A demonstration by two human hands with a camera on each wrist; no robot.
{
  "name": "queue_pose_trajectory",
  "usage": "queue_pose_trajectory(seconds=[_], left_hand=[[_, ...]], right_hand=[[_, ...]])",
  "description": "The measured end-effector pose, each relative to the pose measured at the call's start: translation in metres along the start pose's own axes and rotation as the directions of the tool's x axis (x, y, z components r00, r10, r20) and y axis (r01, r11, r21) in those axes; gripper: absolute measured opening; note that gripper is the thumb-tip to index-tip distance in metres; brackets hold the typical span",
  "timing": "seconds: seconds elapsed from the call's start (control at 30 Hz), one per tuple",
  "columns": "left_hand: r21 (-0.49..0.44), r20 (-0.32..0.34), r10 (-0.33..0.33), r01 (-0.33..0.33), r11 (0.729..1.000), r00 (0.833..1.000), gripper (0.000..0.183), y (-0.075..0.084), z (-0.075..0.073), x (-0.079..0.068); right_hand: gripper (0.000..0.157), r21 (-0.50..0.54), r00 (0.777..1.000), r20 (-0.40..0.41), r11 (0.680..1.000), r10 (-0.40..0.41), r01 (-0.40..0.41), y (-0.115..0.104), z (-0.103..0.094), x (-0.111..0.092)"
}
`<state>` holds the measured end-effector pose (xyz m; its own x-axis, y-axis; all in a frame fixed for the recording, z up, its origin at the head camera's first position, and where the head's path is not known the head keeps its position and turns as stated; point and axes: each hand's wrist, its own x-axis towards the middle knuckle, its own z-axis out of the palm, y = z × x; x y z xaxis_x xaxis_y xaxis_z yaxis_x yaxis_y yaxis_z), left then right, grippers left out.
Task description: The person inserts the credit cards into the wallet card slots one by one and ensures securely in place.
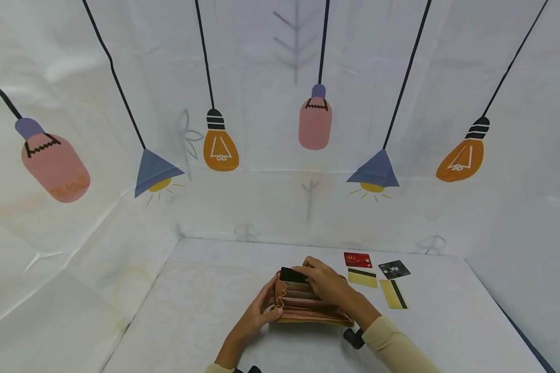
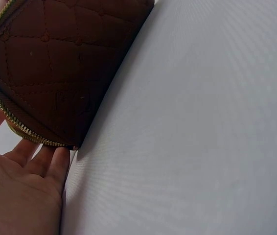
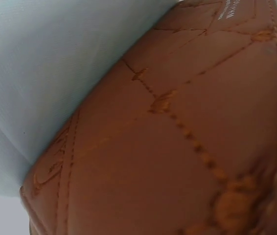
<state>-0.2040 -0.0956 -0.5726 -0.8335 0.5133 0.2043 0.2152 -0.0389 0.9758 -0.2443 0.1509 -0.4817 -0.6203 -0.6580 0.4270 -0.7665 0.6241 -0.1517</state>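
Note:
A brown quilted zip-around wallet (image 1: 308,314) stands spread on the table, its card slots and inner pockets facing up. My left hand (image 1: 257,313) grips its left end, thumb on the near edge and fingers round the outside. In the left wrist view the stitched cover (image 2: 55,63) and brass zipper (image 2: 23,128) show, with fingertips under the zipped edge. My right hand (image 1: 327,284) reaches over the wallet and pinches a black card (image 1: 291,275) at the farthest slot; the card's lower part is hidden inside. Only the wallet's outer cover (image 3: 124,166) fills the right wrist view.
Right of the wallet lie several cards: a red card (image 1: 358,260), a gold card (image 1: 362,278) with a dark stripe, a black VIP card (image 1: 394,269) and another gold card (image 1: 392,294). A white sheet (image 1: 270,207) printed with lamps rises behind the white table (image 1: 200,280).

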Motion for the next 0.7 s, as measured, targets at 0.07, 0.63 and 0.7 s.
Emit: queue_pose_trajectory(seconds=[0.07,0.63,0.7], left_hand=[[-0.006,-0.001,-0.004,0.004,1.000,1.000,0.077,0.0010,0.0003,-0.0004],[0.009,0.008,0.001,-0.001,1.000,1.000,0.076,0.0013,-0.0005,0.0006],[0.010,0.007,0.002,-0.002,1.000,1.000,0.076,0.0009,-0.0006,0.0002]], right_hand=[[0.035,0.002,1.000,0.004,1.000,-0.001,0.001,0.0001,0.0003,0.0002],[0.037,-0.063,1.000,0.029,0.998,0.001,0.000,-0.0035,0.0021,-0.0010],[0.038,-0.056,0.999,0.036,0.998,0.007,-0.005,-0.0039,0.0020,-0.0011]])
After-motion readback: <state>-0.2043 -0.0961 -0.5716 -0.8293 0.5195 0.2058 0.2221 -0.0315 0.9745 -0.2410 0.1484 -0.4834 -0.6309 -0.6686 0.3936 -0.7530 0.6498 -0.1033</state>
